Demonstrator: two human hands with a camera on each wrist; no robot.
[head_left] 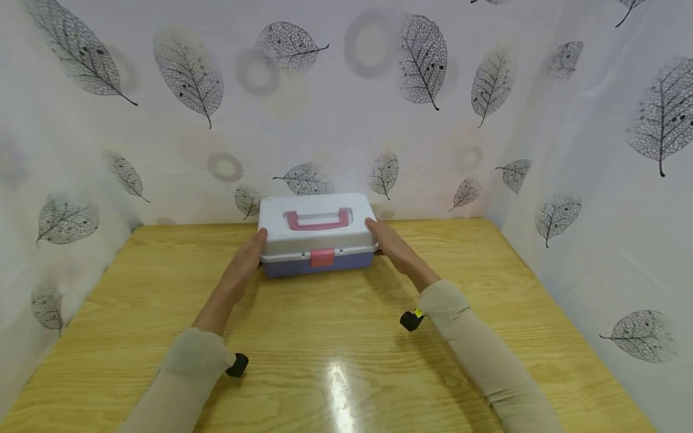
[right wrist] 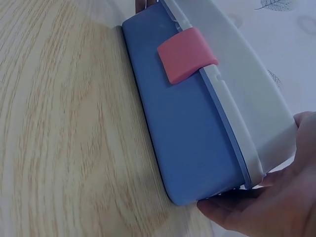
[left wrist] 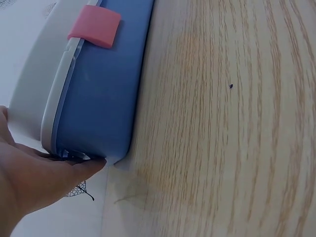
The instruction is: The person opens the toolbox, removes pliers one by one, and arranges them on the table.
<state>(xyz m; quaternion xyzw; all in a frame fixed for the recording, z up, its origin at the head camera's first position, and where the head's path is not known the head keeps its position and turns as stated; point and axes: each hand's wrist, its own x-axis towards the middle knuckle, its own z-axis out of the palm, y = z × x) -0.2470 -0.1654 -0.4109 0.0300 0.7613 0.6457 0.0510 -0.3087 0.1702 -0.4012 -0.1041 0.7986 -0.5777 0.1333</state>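
Observation:
A plastic toolbox [head_left: 295,245] with a white lid and a blue-purple base stands near the back of the wooden table. Its pink handle [head_left: 318,225] lies folded down on the lid, and the pink latch [head_left: 322,257] covers the front seam. At the box's left end, my left hand [head_left: 243,264] grips it, thumb up by the lid and fingers under the rim. My right hand [head_left: 397,246] holds the opposite end in the same way. Both wrist views show fingers tucked below the rim; some fingertips are hidden by the box.
The wood-grain table [head_left: 325,331] stretches from the box toward me. White leaf-printed sheets [head_left: 335,120] hang close behind the box and along both sides. A small black device [head_left: 236,365] sits at my left cuff, and another black device [head_left: 411,320] at my right.

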